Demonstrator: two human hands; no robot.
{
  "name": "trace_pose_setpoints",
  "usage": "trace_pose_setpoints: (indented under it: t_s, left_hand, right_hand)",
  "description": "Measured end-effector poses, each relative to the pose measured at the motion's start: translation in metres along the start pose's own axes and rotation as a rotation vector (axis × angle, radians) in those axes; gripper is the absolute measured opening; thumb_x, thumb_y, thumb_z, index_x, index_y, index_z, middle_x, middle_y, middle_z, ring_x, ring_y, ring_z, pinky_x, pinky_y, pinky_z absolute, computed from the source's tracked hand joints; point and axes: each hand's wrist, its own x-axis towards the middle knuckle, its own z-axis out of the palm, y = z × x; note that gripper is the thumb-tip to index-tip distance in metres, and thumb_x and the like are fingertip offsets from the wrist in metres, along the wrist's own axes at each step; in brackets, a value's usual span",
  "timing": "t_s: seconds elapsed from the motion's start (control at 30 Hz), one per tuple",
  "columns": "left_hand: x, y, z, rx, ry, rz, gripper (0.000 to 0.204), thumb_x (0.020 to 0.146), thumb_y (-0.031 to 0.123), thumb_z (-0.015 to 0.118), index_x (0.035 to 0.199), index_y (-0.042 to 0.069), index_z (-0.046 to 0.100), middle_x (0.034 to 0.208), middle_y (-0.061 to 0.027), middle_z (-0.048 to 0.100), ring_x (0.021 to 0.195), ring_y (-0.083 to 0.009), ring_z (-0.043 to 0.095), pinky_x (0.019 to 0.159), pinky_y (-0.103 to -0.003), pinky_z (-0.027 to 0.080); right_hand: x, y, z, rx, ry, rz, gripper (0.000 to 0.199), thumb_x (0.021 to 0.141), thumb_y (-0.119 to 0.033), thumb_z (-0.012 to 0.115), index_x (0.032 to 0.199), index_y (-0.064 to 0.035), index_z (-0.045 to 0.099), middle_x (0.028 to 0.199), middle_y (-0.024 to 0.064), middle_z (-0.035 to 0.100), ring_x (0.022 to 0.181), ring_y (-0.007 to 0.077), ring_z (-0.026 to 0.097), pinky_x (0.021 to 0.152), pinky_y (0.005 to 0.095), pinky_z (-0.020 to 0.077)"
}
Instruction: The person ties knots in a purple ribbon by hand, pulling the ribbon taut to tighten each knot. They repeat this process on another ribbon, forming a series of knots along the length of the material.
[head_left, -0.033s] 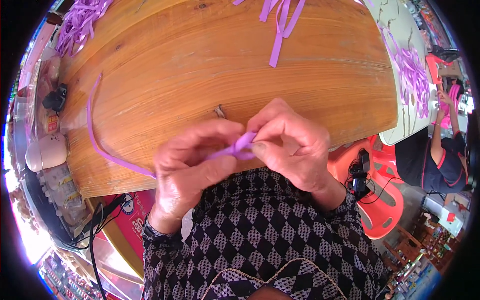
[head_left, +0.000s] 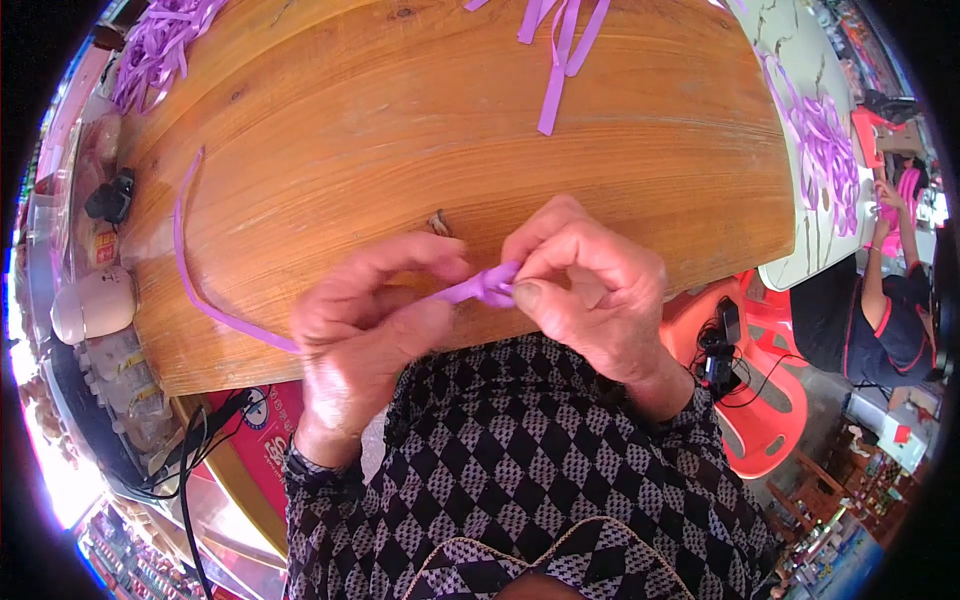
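Observation:
A purple ribbon point(head_left: 492, 285) is looped into a small knot-like bundle above the table's near edge. My right hand point(head_left: 592, 292) pinches the bundle's right end between thumb and forefinger. From the bundle, a flat strand runs left into my left hand point(head_left: 372, 322), where thumb and curled fingers hold it. Fingers of the left hand hide part of the strand. Its long tail point(head_left: 215, 312) emerges by the left wrist and curves across the wooden table point(head_left: 420, 180).
More purple ribbons lie at the table's far left point(head_left: 165, 50) and far middle point(head_left: 562, 60). Another heap point(head_left: 825, 150) lies on a white marbled table at right. A red plastic chair point(head_left: 760, 430) holds dark cables. A person point(head_left: 880, 300) stands at right.
My left hand has drawn slightly left, away from the right, and the strand between them is stretched straighter. The looped bundle shows more clearly at my right fingertips.

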Motion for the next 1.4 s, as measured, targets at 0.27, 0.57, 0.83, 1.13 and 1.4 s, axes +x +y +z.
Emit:
trace_pose_setpoints:
  t_s: [0.27,0.57,0.83,1.13,1.4]
  left_hand:
    - [-0.007,0.015,-0.021,0.654,0.053,0.416,0.037,0.071,-0.011,0.061,0.107,-0.003,0.057,0.096,-0.0171,0.062,0.086,-0.0219,0.062,0.073,-0.028,0.051]
    - [0.006,0.009,-0.002,0.878,-0.176,0.398,0.040,0.074,0.001,0.069,0.111,-0.002,0.054,0.106,-0.0167,0.058,0.090,-0.0209,0.061,0.075,-0.030,0.049]
    - [0.000,0.007,0.010,0.365,-0.009,-0.062,0.022,0.084,0.002,0.062,0.105,-0.005,0.058,0.086,-0.0036,0.062,0.073,-0.0056,0.055,0.063,-0.018,0.045]
    - [0.000,0.001,0.007,0.436,0.037,-0.009,0.017,0.083,0.003,0.064,0.098,-0.004,0.063,0.080,-0.0023,0.062,0.069,-0.0039,0.052,0.059,-0.017,0.043]
    - [0.002,-0.007,0.009,0.429,0.104,0.039,0.014,0.082,0.004,0.065,0.093,-0.004,0.064,0.075,-0.0014,0.062,0.067,-0.0043,0.052,0.058,-0.018,0.043]
  right_hand:
    - [-0.002,-0.002,-0.006,-0.036,0.005,0.039,0.009,0.069,0.010,0.057,0.074,0.0022,0.058,0.084,0.0120,0.059,0.075,0.0162,0.052,0.065,0.0270,0.0419]
    - [0.006,0.001,0.006,-0.414,0.003,-0.378,0.022,0.060,0.010,0.062,0.077,-0.0011,0.054,0.082,0.0082,0.060,0.069,0.0244,0.051,0.060,0.0311,0.0408]
    - [0.006,-0.004,0.006,-0.542,0.065,-0.466,0.027,0.057,0.012,0.063,0.079,-0.0009,0.055,0.085,0.0085,0.062,0.070,0.0240,0.052,0.059,0.0312,0.0422]
    - [0.005,-0.006,0.002,-0.474,0.045,-0.385,0.023,0.060,0.013,0.063,0.078,0.0002,0.057,0.084,0.0100,0.062,0.071,0.0234,0.053,0.060,0.0306,0.0429]
    - [0.007,-0.004,0.001,-0.452,0.055,-0.392,0.021,0.062,0.011,0.062,0.079,0.0006,0.058,0.085,0.0109,0.062,0.072,0.0236,0.053,0.061,0.0308,0.0427]
